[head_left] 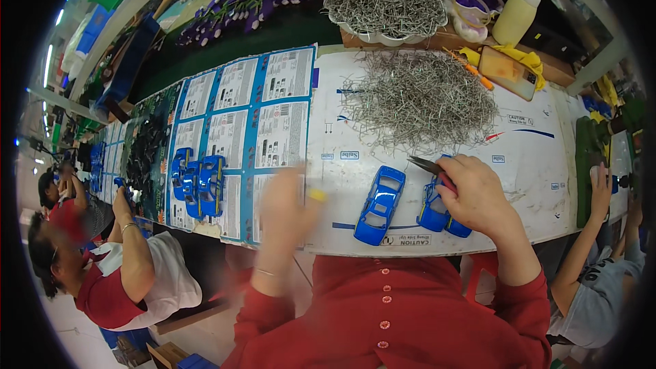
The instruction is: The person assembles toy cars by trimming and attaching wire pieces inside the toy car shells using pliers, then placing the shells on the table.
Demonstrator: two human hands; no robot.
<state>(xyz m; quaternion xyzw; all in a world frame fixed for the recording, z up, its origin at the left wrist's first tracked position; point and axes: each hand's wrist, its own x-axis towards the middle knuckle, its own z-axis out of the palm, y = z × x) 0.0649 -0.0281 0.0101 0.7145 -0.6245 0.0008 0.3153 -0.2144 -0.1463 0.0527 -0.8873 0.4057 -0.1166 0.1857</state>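
My right hand [476, 191] is closed around a pair of pliers [428, 165] with dark jaws and reddish handles. Its jaws point left, toward the near edge of a loose pile of thin metal pins [424, 99]. Under and beside this hand lie blue toy car bodies [432, 213], partly hidden by it. Another blue toy car body [380, 206] rests on the white board to the left of them. My left hand [283, 208] hovers near the printed sheets, smeared by motion; something yellow shows at a fingertip. Whether it holds anything cannot be made out.
Several blue car bodies [199, 183] stand together on the printed card sheets [236, 130] at left. Behind the pile are a heaped bowl of pins [386, 3], a yellowish bottle [517, 17], a phone [507, 72] and an orange pen [471, 70]. Other people sit at both sides.
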